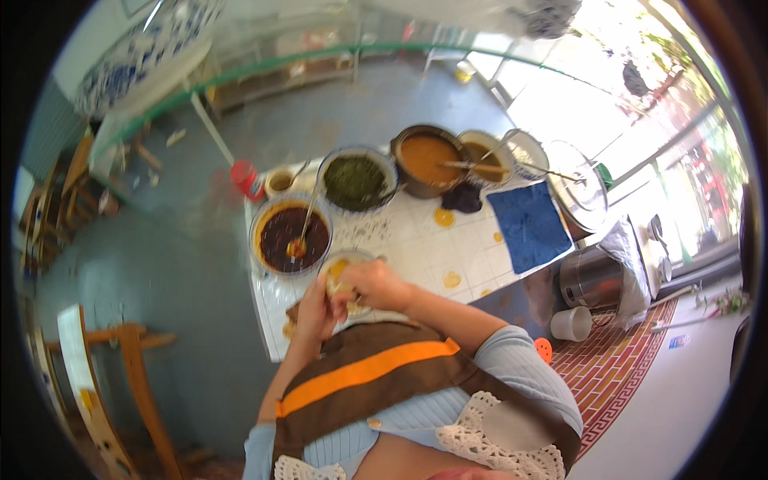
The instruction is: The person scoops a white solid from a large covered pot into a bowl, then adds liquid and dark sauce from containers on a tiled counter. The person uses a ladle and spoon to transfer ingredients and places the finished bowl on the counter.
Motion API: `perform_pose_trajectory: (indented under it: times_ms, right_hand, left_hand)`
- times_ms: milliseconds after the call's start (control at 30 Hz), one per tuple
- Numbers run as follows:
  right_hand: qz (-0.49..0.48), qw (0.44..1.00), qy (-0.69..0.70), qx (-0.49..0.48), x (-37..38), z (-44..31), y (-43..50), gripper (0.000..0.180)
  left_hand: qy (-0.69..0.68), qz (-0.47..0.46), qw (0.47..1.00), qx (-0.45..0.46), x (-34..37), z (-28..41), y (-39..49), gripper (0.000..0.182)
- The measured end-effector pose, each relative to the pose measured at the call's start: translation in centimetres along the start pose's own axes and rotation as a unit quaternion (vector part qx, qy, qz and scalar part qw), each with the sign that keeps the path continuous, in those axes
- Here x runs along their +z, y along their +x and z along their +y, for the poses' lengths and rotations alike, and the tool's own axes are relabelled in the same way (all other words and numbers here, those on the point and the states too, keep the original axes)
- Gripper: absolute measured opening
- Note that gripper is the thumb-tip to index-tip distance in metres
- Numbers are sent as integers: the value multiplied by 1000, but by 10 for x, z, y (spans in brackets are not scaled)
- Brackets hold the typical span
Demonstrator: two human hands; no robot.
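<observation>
My left hand (319,309) and my right hand (378,284) are close together over a small pale bowl (354,254) at the near left part of the table. Something yellowish shows between my fingers and the bowl's rim; blur and the fingers hide what each hand grips. Just beyond my left hand is a glass bowl of dark red sauce (287,240) with a ladle in it. Behind stands a blue-and-white bowl of chopped greens (354,182). A brown pot of orange-brown liquid (431,157) stands farther right, a ladle handle across its rim.
A red-lidded jar (246,179) and a small cup (279,180) stand at the table's far left corner. More bowls, a dark cloth (462,198), a blue cloth (530,227) and a large lidded pot (577,186) are rightward. A steel pot (591,277) stands beyond the table's right edge.
</observation>
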State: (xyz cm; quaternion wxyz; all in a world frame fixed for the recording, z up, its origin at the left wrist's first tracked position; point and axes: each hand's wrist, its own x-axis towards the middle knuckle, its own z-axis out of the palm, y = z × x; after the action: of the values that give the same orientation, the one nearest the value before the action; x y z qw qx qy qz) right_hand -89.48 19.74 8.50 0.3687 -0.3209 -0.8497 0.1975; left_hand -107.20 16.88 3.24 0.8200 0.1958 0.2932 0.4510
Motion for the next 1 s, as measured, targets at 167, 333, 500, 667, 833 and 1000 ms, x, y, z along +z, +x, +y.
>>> perform_pose_trajectory:
  times_ms: [167, 333, 500, 667, 833, 1000]
  right_hand:
    - [60, 983, -43, 166, -3, 22, -47, 24]
    - [-139, 953, -156, 220, 31, 48, -67, 34]
    - [-168, 942, -139, 257, 46, 50, -83, 39]
    - [-86, 905, -104, 404, 39, 61, -107, 36]
    - [-88, 844, 55, 526, 45, 70, -126, 41]
    - [-77, 730, 309, 605, 60, 74, -118, 34]
  left_hand:
    - [163, 90, 979, 79, -48, -10, 15, 40]
    - [616, 107, 771, 124, -58, -16, 24, 39]
    - [752, 115, 634, 134, -47, -21, 16, 35]
    - [683, 168, 695, 153, -84, -8, -2, 28]
    - [790, 150, 565, 184, -146, -1, -45, 58]
    - [867, 61, 477, 131, -163, -21, -43, 84]
